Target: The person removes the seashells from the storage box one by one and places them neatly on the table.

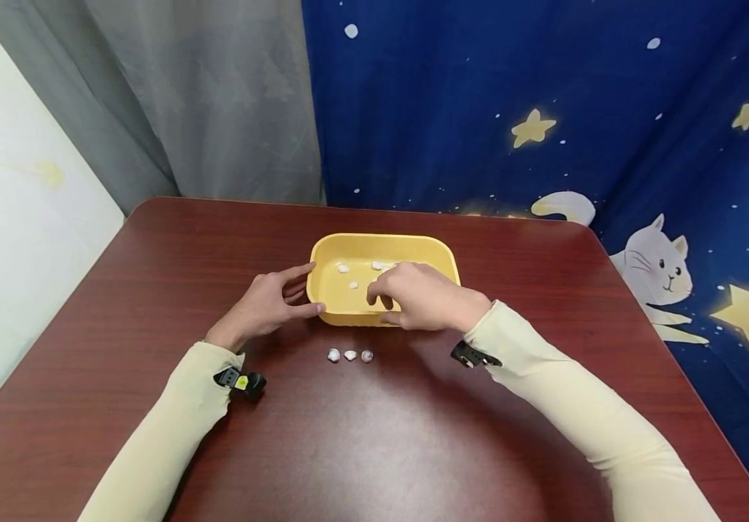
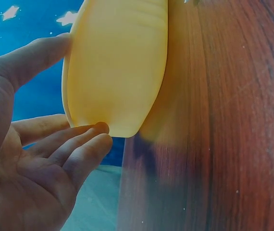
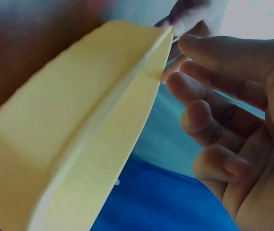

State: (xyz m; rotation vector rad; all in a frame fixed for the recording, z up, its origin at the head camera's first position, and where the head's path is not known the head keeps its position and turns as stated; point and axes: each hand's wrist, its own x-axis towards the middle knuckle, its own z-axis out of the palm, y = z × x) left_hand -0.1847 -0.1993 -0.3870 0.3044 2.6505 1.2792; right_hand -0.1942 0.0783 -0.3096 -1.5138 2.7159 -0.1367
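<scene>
We see a yellow bin sitting on the dark red tabletop, nearer the far edge than the near one and about midway between the side edges. Inside it we make out small white shells scattered over the floor, two toward its left end and at least one farther right; our view of the rest is blocked. Three more shells lie in a short row on the tabletop, just beside the bin on the side toward the near edge.

Our left hand is spread wide at the bin's left end, thumb near the front corner and fingers against the end wall, touching it with fairly straight fingers. Our right hand hangs over the bin's near rim, palm turned inward. Its fingers bend loosely, with a modest gap between thumb and forefinger; in the right wrist view the fingertips look bare.
</scene>
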